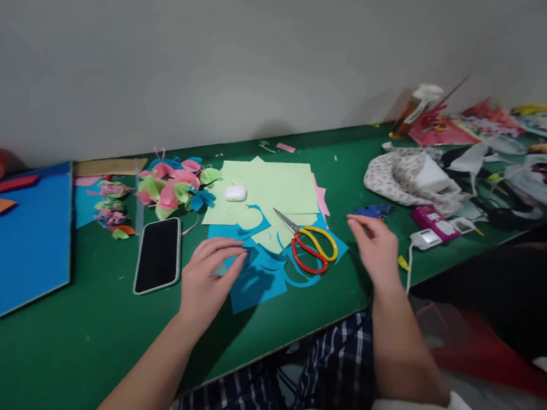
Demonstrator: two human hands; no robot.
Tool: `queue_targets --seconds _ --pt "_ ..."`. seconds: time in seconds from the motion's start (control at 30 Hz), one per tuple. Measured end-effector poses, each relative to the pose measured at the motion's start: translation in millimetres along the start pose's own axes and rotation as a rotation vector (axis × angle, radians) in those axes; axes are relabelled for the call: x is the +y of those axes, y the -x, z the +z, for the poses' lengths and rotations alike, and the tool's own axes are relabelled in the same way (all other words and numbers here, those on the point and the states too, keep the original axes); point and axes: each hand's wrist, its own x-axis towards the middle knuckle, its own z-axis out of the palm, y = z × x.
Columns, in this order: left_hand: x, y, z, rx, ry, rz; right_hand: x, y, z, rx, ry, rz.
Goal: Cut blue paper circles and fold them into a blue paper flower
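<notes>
My left hand lies flat on cut blue paper near the table's front edge, fingers stretched out and touching the sheet. My right hand hovers open just right of the scissors, which have red and yellow handles and lie on the paper. Light green sheets sit behind the blue ones, with a white earbud case on top. A black phone lies face up left of my left hand.
Pink, green and blue paper flowers lie behind the phone. A blue board rests at the far left. Cloth, small devices and craft clutter fill the right end of the green table. A grey wall stands behind.
</notes>
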Motion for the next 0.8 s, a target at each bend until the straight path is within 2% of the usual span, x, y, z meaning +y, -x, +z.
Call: queue_targets --seconds 0.07,0.13,0.27,0.4,0.53,0.67,0.77,0.8 --pt "-7.2 2.6 1.7 0.049 -0.016 0.006 29.3 -17.0 -23.6 0.079 0.173 0.115" --pt "-13.6 5.4 4.5 0.104 -0.037 0.010 49.7 -28.4 -35.9 0.067 0.300 0.198" --pt "-22.1 9.6 9.6 0.161 -0.064 0.001 64.7 -39.0 -25.3 0.019 0.419 0.326" --pt "-25.1 10.3 11.2 0.163 -0.062 -0.027 66.6 -46.6 -12.2 0.004 0.378 0.420" --pt "-22.4 9.5 10.1 0.128 -0.031 -0.044 56.2 -41.2 -24.2 0.000 0.145 0.439" --pt "-16.4 9.0 7.8 0.101 0.010 -0.040 18.5 -9.0 -29.1 -0.048 -0.261 0.360" --pt "-11.6 9.5 5.2 0.123 0.020 -0.024 -13.3 24.1 -14.9 -0.180 -0.540 0.312" --pt "-10.0 10.3 4.2 0.138 0.018 -0.004 -21.0 34.8 -7.9 -0.294 -0.818 0.343"
